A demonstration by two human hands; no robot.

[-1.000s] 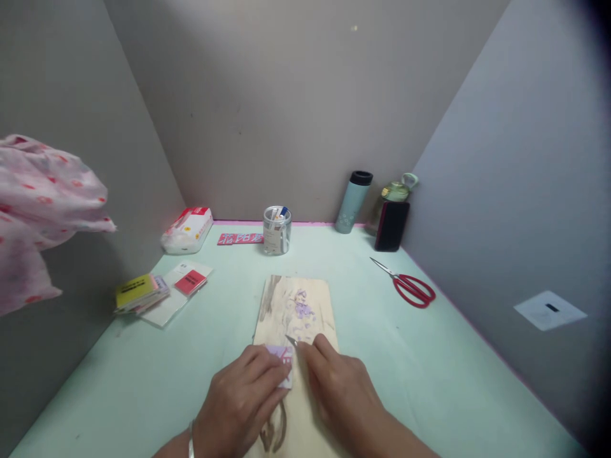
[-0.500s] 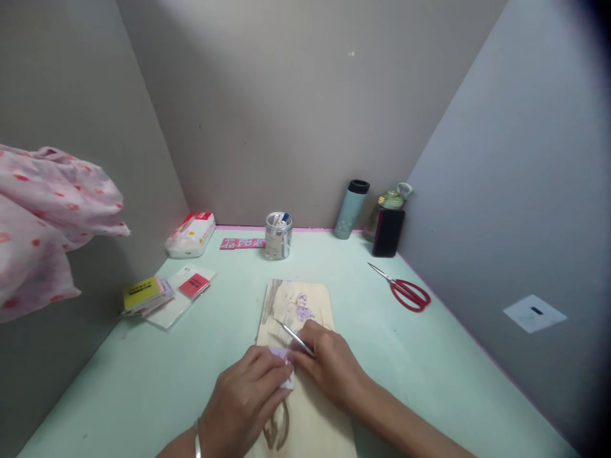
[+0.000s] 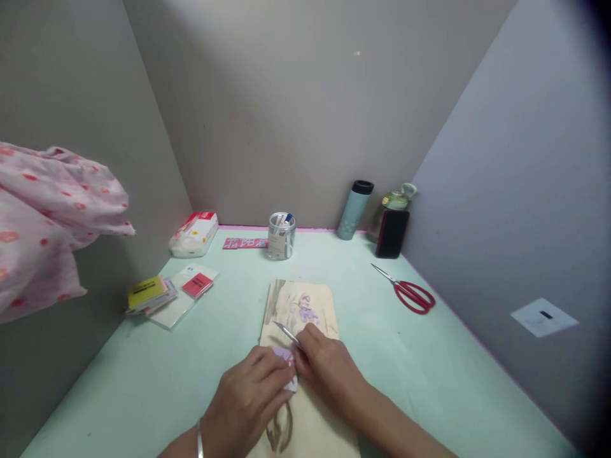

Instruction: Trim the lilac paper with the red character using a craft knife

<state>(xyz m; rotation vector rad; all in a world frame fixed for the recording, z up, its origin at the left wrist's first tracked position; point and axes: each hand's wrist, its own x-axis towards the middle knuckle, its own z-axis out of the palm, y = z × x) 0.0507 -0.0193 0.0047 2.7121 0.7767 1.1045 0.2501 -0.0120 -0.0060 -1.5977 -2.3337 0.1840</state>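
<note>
Low in the head view, a pale wooden board [image 3: 324, 407] lies on the light green table. My left hand [image 3: 255, 394] is closed on a small lilac and white piece of paper [image 3: 283, 353], holding it over the board. My right hand [image 3: 327, 362] grips a slim silver craft knife [image 3: 287, 332], its pointed tip toward the upper left. The right fingertips meet the paper's right edge too. Most of the paper is hidden by the fingers. Purple scraps [image 3: 307, 310] lie on the far part of the board.
Red-handled scissors [image 3: 413, 296] lie right of the board. Behind stand a glass jar of pens [image 3: 281, 238], a blue-green tumbler [image 3: 356, 210] and a dark phone [image 3: 393, 233] leaning on a green bottle [image 3: 396, 200]. Packets of paper [image 3: 147, 292] and a tissue pack [image 3: 195, 235] sit left.
The view has shifted slightly, moving everything a little to the right. The knife's handle has sunk further into my right hand, whose fingers have shifted a little. My left hand keeps its hold on the paper.
</note>
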